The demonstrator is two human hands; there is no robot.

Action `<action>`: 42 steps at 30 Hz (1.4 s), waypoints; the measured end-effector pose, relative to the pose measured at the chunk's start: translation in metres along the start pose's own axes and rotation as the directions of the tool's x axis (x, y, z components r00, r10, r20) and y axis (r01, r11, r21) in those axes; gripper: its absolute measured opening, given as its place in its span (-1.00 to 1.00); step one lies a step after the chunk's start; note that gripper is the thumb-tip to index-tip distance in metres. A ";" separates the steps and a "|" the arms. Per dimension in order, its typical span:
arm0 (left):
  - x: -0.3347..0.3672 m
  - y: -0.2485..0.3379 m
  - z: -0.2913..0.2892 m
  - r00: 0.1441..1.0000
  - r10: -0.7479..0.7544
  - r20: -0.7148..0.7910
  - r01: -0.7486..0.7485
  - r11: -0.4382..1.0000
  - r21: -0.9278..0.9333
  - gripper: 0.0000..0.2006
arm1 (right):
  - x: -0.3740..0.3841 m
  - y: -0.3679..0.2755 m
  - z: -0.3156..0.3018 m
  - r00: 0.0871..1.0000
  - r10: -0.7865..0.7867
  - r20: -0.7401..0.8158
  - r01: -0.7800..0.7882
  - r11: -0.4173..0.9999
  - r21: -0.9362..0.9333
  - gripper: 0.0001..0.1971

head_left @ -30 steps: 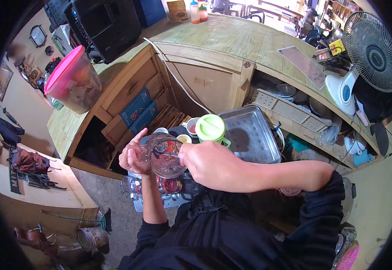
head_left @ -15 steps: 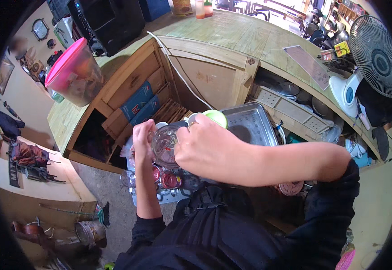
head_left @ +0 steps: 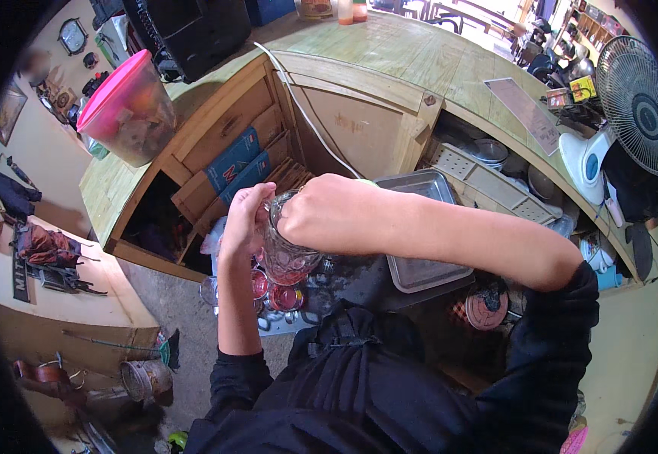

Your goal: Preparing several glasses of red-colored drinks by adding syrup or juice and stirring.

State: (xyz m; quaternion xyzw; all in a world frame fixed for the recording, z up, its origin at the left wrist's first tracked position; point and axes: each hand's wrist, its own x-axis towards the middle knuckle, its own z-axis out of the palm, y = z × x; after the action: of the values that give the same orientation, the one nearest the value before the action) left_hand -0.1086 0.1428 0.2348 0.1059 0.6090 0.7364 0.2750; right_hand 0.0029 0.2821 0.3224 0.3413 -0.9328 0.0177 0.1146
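My left hand point(head_left: 246, 214) is wrapped round the side of a clear, patterned glass pitcher point(head_left: 290, 266), which it holds tilted above the floor. My right hand point(head_left: 308, 216) is closed at the pitcher's mouth, its knuckles up and the forearm reaching across from the right. Whatever lies in its fingers is hidden. Beneath the pitcher, several clear glasses with red showing in them, among them one glass point(head_left: 285, 298), stand on a light tray point(head_left: 283, 325). To the right lies a rectangular metal tray point(head_left: 429, 281), partly covered by my right forearm.
A wooden counter point(head_left: 367, 57) curves round the front, with a pink-lidded plastic tub point(head_left: 128, 113) on its left and a fan point(head_left: 643, 106) on its right. Blue-printed cardboard point(head_left: 234, 163) leans in the cabinet. A white cable point(head_left: 299, 113) hangs down. A round pink lid point(head_left: 486, 309) lies at right.
The pitcher has tipped, so its side now shows more than its mouth. Both hands have shifted slightly away from me. My right forearm now hides the light green item seen before.
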 end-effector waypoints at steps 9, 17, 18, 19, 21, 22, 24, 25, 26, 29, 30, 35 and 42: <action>-0.028 0.028 0.023 0.998 0.019 -0.052 -0.027 0.990 -0.139 -0.78 | 0.004 0.006 -0.014 0.995 -0.009 -0.104 0.027 0.984 0.177 -0.92; -0.014 0.017 -0.012 0.985 0.066 0.160 -0.070 0.997 0.017 -0.75 | 0.007 -0.014 -0.032 0.994 0.094 0.063 -0.101 0.988 0.120 -0.93; -0.015 0.017 -0.012 0.984 0.078 0.158 -0.082 0.997 0.016 -0.74 | 0.008 -0.015 -0.034 0.994 0.094 0.063 -0.101 0.988 0.119 -0.93; -0.017 0.019 -0.010 0.984 0.078 0.159 -0.081 0.997 0.016 -0.74 | 0.010 -0.014 -0.036 0.997 0.072 0.020 -0.074 0.988 0.134 -0.93; -0.024 0.025 -0.005 0.985 0.131 0.113 -0.142 0.985 0.100 -0.73 | 0.012 -0.015 -0.036 0.998 0.051 -0.024 -0.047 0.988 0.147 -0.94; -0.026 0.028 -0.007 0.985 0.132 0.111 -0.143 0.985 0.099 -0.73 | 0.012 -0.018 -0.036 0.999 0.046 -0.027 -0.043 0.994 0.103 -0.94; -0.028 0.033 -0.013 0.992 0.105 0.070 -0.110 0.992 0.070 -0.72 | 0.012 -0.021 -0.036 0.999 0.041 -0.031 -0.039 0.998 0.058 -0.94; -0.032 0.033 -0.013 0.988 0.153 0.017 -0.154 0.987 0.036 -0.71 | 0.011 -0.021 -0.036 0.998 0.060 0.006 -0.061 0.997 0.037 -0.94; -0.035 0.030 -0.015 0.988 0.154 0.013 -0.155 0.987 0.035 -0.71 | 0.009 -0.021 -0.038 0.996 0.082 0.042 -0.082 0.996 0.015 -0.94; -0.046 0.009 -0.026 0.977 0.197 -0.076 -0.201 0.979 -0.037 -0.75 | -0.006 -0.024 -0.050 0.987 0.146 0.063 -0.145 0.989 -0.019 -0.91; -0.050 -0.004 -0.030 0.980 0.194 -0.052 -0.197 0.979 -0.058 -0.77 | -0.013 -0.024 -0.049 0.987 0.148 0.066 -0.147 0.989 -0.019 -0.91; -0.082 -0.072 -0.025 0.996 -0.022 0.082 0.017 0.997 0.071 -0.82 | -0.054 -0.038 -0.036 0.909 0.382 0.168 -0.403 0.908 0.115 -0.79; -0.108 -0.166 -0.012 0.963 -0.051 0.266 -0.006 0.978 0.210 -0.68 | -0.118 -0.055 0.044 0.745 0.581 0.328 -0.666 0.683 0.301 -0.74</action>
State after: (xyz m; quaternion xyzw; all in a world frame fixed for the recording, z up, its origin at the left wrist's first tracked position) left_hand 0.0207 0.0926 0.0928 0.2266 0.6411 0.6438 0.3509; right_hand 0.1168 0.3098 0.2505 0.0171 -0.9752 0.2101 -0.0677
